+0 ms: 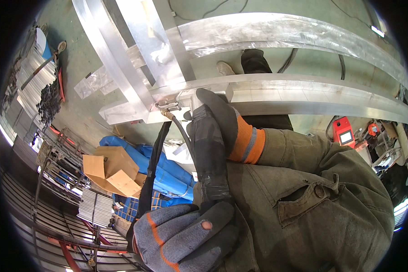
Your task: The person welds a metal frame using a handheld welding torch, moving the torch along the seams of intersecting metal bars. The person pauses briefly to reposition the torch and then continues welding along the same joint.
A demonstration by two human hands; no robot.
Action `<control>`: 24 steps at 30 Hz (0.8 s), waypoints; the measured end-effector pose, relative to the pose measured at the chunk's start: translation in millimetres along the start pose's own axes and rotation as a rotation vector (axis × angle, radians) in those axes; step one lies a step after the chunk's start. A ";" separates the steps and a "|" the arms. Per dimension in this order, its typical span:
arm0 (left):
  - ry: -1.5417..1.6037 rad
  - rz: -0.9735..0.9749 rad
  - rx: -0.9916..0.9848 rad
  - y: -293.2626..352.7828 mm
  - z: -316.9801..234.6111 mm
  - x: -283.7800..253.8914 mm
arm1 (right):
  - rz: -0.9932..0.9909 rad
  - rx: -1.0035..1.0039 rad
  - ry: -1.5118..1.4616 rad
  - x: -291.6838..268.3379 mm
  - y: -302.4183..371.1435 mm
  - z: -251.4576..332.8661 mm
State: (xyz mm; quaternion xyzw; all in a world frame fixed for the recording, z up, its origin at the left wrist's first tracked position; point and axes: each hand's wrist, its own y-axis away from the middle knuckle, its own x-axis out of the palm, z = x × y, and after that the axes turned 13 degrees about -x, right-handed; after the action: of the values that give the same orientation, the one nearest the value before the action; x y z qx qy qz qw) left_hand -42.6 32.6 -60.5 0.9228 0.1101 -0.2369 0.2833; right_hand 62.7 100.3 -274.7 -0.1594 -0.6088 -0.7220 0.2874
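My right hand (217, 118), in a dark glove with an orange cuff, is closed around the upper body of a welding torch (211, 158) with a tape-wrapped black handle. The torch's silver head lies against a bright metal beam (303, 86). A thin hose with a brass fitting (167, 113) runs to its tip, near the joint with a crossing bar (118, 63). Lower down, my left hand (186, 235), in a grey glove with an orange line and a hole, wraps the handle's rear end. A black cable (153, 167) passes beside that hand; the left wrist is mostly hidden.
A second metal beam (281, 31) crosses above. An open cardboard box (113, 170) rests by blue-wrapped bundles (172, 174). Stacked metal profiles (31, 81) stand at the left. At the right are a red device with a screen (344, 131) and cluttered tools. A shoe (224, 69) shows between the beams.
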 end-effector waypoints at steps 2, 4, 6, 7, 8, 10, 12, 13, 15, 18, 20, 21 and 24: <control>-0.013 0.005 0.005 2.4 1.0 -0.7 | 0.167 -0.203 0.213 -10.0 -3.6 -8.0; -0.015 0.002 0.012 3.3 1.2 -1.2 | 0.370 -0.442 0.484 -23.7 -10.2 -14.7; -0.008 -0.007 0.017 3.1 0.3 -1.3 | 0.522 -0.594 0.669 -33.4 -12.9 -21.2; -0.011 -0.009 0.001 2.9 -0.5 -1.2 | 0.571 -0.629 0.718 -36.5 -13.3 -23.7; -0.015 -0.011 -0.014 2.7 -1.2 -0.9 | 0.567 -0.579 0.686 -38.3 -13.1 -25.6; -0.013 -0.009 -0.024 2.4 -1.4 -0.8 | 0.557 -0.478 0.620 -39.2 -11.7 -26.9; -0.006 -0.002 -0.013 2.6 -0.6 -1.7 | 0.554 -0.465 0.631 -37.7 -10.4 -26.1; -0.015 0.013 -0.015 2.9 -0.4 -2.8 | 0.555 -0.503 0.675 -36.8 -10.3 -25.3; -0.031 0.043 -0.020 3.3 -1.1 -6.0 | 0.563 -0.692 0.862 -35.8 -10.3 -23.6; -0.018 0.030 -0.028 1.6 -3.2 -7.6 | 0.569 -0.699 0.934 -34.6 -11.1 -21.9; -0.019 0.030 -0.024 -2.2 -0.1 -4.0 | 0.606 -0.541 0.905 -33.0 -12.5 -20.9; -0.020 0.031 -0.022 -4.1 1.5 -1.9 | 0.615 -0.432 0.877 -31.6 -12.2 -20.3; 0.046 -0.247 0.168 -9.7 15.9 13.6 | 0.499 -0.133 0.353 -27.2 -11.4 -16.7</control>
State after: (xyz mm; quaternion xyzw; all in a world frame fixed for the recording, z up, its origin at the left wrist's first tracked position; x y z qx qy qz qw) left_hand -40.1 32.3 -83.4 0.9278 0.2091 -0.2571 0.1713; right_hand 79.2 91.2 -302.9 -0.1947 -0.4429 -0.6840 0.5459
